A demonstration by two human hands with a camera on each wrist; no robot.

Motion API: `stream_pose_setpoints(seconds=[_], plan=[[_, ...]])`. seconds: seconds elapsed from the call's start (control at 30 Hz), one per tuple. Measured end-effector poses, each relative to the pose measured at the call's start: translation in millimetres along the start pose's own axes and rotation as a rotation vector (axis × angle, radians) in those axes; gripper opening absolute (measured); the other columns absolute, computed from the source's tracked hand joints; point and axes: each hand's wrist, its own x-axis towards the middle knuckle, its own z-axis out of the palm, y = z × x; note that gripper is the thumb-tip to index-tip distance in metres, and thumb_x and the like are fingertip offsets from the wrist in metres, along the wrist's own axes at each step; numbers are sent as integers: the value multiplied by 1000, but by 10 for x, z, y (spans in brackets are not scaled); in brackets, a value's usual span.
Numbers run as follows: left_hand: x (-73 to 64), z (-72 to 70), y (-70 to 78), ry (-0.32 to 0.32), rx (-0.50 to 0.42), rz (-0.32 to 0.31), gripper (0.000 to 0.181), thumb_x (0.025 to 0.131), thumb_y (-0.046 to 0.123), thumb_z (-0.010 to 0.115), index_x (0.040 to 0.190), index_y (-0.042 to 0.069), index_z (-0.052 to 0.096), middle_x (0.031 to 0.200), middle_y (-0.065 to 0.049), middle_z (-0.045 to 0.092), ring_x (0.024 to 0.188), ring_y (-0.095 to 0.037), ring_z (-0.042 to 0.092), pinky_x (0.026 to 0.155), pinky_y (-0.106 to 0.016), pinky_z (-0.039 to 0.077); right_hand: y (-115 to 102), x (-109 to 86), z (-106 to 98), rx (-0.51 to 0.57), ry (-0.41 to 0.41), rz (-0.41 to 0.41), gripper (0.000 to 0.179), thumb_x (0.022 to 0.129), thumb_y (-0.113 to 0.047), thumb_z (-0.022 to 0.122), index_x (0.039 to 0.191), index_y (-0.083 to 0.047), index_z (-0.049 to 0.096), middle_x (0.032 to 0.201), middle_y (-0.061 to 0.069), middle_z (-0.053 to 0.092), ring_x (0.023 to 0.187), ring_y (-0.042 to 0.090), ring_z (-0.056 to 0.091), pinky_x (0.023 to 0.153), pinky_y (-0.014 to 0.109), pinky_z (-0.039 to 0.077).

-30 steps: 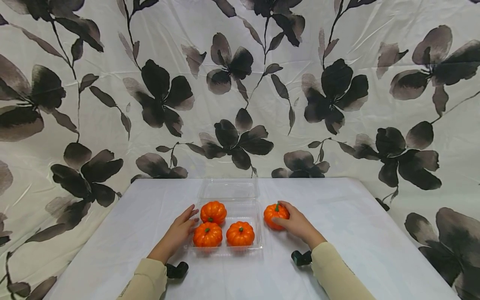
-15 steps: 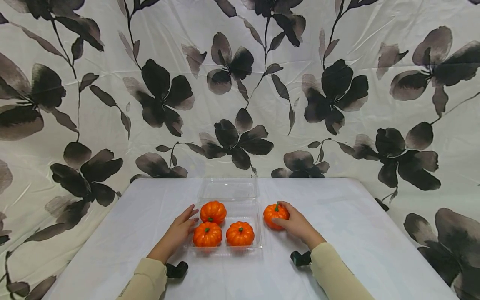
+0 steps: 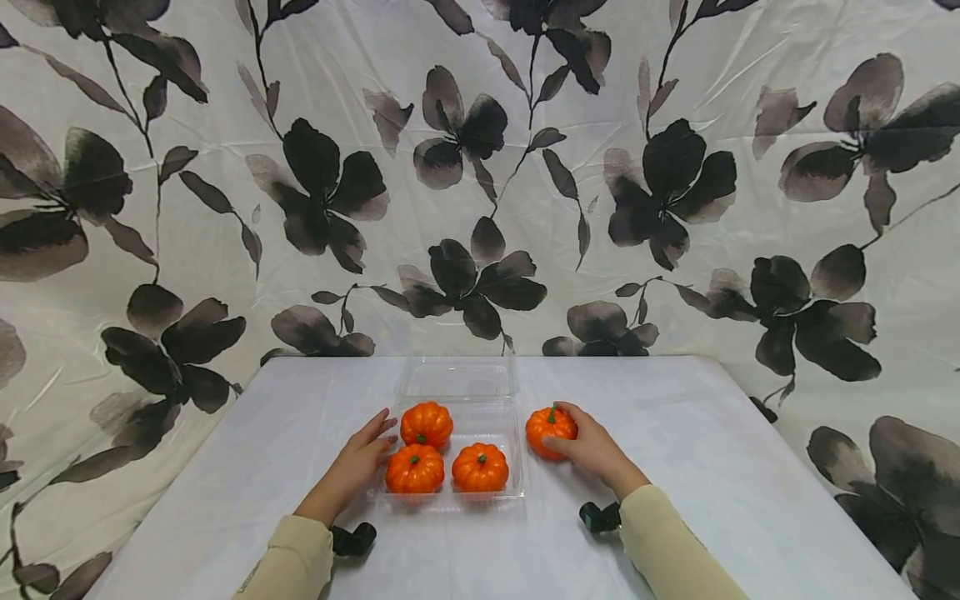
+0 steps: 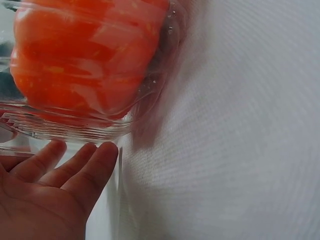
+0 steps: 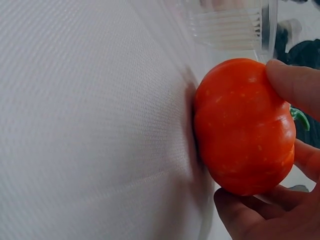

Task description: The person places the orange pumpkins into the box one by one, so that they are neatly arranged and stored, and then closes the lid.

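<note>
A clear plastic clamshell container (image 3: 489,419) stands mid-table with its lid (image 3: 457,379) folded back. Inside it sit three small orange pumpkins: one at the back left (image 3: 427,424), one at the front left (image 3: 415,469) and one at the front right (image 3: 481,467). My left hand (image 3: 357,463) is at the container's left side; in the left wrist view its extended fingertips (image 4: 106,152) lie against the ridged wall. To the right of the container, my right hand (image 3: 598,450) grips a fourth pumpkin (image 3: 546,432) between thumb and fingers. That pumpkin (image 5: 245,127) has a green stem and is at the tabletop.
A white cloth covers the table (image 3: 675,417). Behind it hangs a floral-print curtain (image 3: 555,208). Black wrist-worn devices (image 3: 354,540) show beside both sleeves, near the table's front.
My right hand and the gripped pumpkin have shifted very slightly left. The left hand, the container and the pumpkins in it look unchanged.
</note>
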Motion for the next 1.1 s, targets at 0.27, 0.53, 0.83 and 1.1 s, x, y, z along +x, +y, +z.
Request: stream_pose_setpoints(seconds=[0.27,0.53,0.83,1.1], plan=[[10,-4,-9,0,-10,9,61,100,15,35,156,12,13,158,-17,29,140,-38,37,110,-53,38,8,16,10,-3,3,4,76,82,-42,73,147,-20,41,150,14,43,136,38,41,112,61,32],[-5,-5,10,-7,-11,-3,62,100,15,36,157,12,12,158,-16,29,141,-38,37,110,-53,38,-16,-9,-5,-18,7,-3,73,82,-39,73,146,-20,42,150,15,43,135,39,41,111,61,32],[-34,-12,31,-7,-21,21,60,100,14,35,156,9,12,157,-19,29,140,-40,37,109,-54,38,-20,-29,-44,-12,3,0,72,83,-37,73,146,-22,42,151,14,41,137,39,40,112,62,30],[-27,-9,15,-2,-14,23,60,100,13,35,156,9,13,157,-19,29,139,-39,39,109,-53,39,-43,-66,-59,-8,1,-15,72,83,-37,73,146,-22,42,150,14,42,136,39,42,111,62,32]])
